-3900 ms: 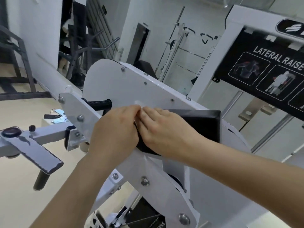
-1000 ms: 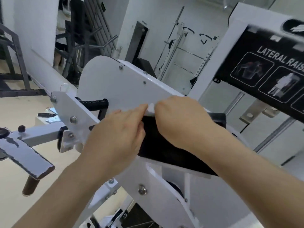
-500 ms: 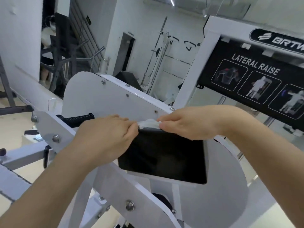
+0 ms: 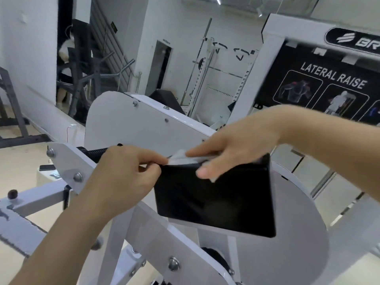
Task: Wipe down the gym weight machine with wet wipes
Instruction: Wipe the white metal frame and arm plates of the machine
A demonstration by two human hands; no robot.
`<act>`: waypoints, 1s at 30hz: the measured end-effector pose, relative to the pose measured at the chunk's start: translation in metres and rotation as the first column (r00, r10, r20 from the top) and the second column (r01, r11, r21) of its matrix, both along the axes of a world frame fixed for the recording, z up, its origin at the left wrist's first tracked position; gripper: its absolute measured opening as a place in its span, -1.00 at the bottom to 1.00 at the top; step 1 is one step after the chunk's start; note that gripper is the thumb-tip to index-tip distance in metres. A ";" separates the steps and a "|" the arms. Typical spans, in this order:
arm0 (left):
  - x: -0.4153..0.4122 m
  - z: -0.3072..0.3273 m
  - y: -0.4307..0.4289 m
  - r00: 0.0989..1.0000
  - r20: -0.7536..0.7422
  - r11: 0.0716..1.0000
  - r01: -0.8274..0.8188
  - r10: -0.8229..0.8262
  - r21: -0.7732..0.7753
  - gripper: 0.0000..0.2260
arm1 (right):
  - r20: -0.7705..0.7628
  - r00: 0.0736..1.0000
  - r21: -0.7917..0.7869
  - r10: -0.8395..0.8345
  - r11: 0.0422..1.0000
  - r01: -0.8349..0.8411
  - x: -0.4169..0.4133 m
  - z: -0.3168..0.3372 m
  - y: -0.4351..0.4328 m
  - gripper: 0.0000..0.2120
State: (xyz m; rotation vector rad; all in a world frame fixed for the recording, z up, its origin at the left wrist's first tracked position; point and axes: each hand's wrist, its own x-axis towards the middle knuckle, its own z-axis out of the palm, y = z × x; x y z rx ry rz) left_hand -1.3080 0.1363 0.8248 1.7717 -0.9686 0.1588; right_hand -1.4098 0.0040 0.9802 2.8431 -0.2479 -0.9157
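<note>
A: Where's your wipe (image 4: 182, 159) right now?

B: On the top edge of the pad (image 4: 213, 200), stretched between your two hands. Your left hand (image 4: 127, 177) pinches its near end between thumb and forefinger at the pad's upper left corner. Your right hand (image 4: 232, 149) lies over the rest, fingers (image 4: 205, 153) closed on top and thumb pressed against the pad's face, so the wipe is clamped there.

A: What could go wrong?

B: The wipe looks thin and bunched, I judge. Pull your hands apart too hard and it may tear or slip out of the left pinch. Wipe with it wadded like that and only a narrow strip touches the pad, so the big face below your right thumb would probably stay unwiped.

A: Anything to catch on?

B: Yes. Just behind the pad's top edge runs the plate (image 4: 131, 122), with bolt heads standing proud. Left of the pad, the grip (image 4: 93, 151) pokes out close to your left knuckles. The arm (image 4: 67, 169) below that also carries bolts.

A: Where's the free room?

B: Down the pad's face and along to its right corner; nothing stands in front of it. Above the pad, towards the chart (image 4: 320, 87), the air is open too.
</note>
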 end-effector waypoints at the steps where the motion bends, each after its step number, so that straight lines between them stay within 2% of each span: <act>1: 0.000 -0.002 -0.001 1.000 -0.005 1.000 -0.010 0.010 -0.017 -0.74 | -0.007 1.000 -0.016 -0.023 1.000 0.022 -0.006 0.008 -0.002 -0.32; 3: 0.000 -0.003 -0.002 1.000 -0.011 0.999 -0.022 0.022 -0.031 -0.72 | 0.050 0.999 -0.115 -0.004 0.993 0.009 -0.005 0.005 0.003 -0.34; 5: 0.001 -0.002 -0.004 1.000 0.004 0.998 -0.028 0.028 -0.060 -0.69 | 0.103 0.988 -0.187 0.119 0.977 -0.098 0.013 -0.018 0.003 -0.33; 7: 0.001 -0.004 -0.004 0.999 0.034 0.996 -0.028 0.031 -0.079 -0.66 | 0.052 0.987 -0.067 0.153 0.987 -0.149 0.031 -0.044 0.001 -0.23; 9: 0.001 -0.007 -0.004 0.997 0.078 0.995 -0.018 0.026 -0.096 -0.71 | 0.029 0.996 0.060 0.087 0.994 -0.089 0.030 -0.045 -0.005 -0.17; 11: -0.002 -0.006 -0.005 0.992 0.124 0.996 -0.015 0.026 -0.089 -0.75 | 0.023 0.999 0.059 0.028 0.998 -0.029 0.003 -0.027 -0.014 -0.21; 14: -0.017 -0.001 -0.011 0.995 0.097 0.991 0.049 -0.037 -0.122 -0.73 | 0.143 0.990 0.086 -0.004 0.996 -0.009 -0.058 -0.005 -0.023 -0.40; 17: -0.040 0.012 -0.026 0.991 0.109 0.989 0.096 -0.084 -0.113 -0.68 | 0.250 0.968 0.098 -0.006 0.995 -0.019 -0.062 -0.008 -0.020 -0.35; 19: -0.045 0.016 -0.039 0.986 0.163 0.997 0.035 -0.024 -0.066 -0.70 | 0.224 0.973 0.162 -0.064 0.986 0.028 -0.037 -0.016 -0.022 -0.27; 21: -0.042 0.015 -0.049 0.994 0.091 0.997 -0.049 0.053 -0.054 -0.78 | 0.234 0.965 0.267 -0.120 0.962 0.055 -0.026 -0.020 -0.022 -0.31; 22: -0.041 0.013 -0.051 0.998 0.032 0.996 -0.056 0.059 -0.067 -0.82 | 0.280 0.950 0.309 -0.136 0.950 0.045 -0.030 -0.020 -0.027 -0.39; 24: -0.043 0.012 -0.050 0.999 -0.002 0.997 -0.036 0.036 -0.062 -0.82 | 0.459 0.872 0.346 -0.170 0.938 0.000 -0.052 -0.021 -0.034 -0.49; 26: -0.047 0.013 -0.047 1.000 0.017 0.999 0.002 -0.001 -0.038 -0.81 | 0.636 0.730 0.397 -0.252 0.918 -0.029 -0.083 -0.027 -0.042 -0.49; 28: -0.049 0.014 -0.044 1.000 0.013 0.999 0.027 -0.027 -0.020 -0.80 | 0.767 0.534 0.464 -0.357 0.882 -0.077 -0.101 -0.028 -0.053 -0.59; 30: -0.046 0.015 -0.044 0.999 -0.001 0.999 0.036 -0.036 -0.014 -0.79 | 0.854 0.220 0.502 -0.472 0.859 -0.106 -0.094 -0.022 -0.077 -0.56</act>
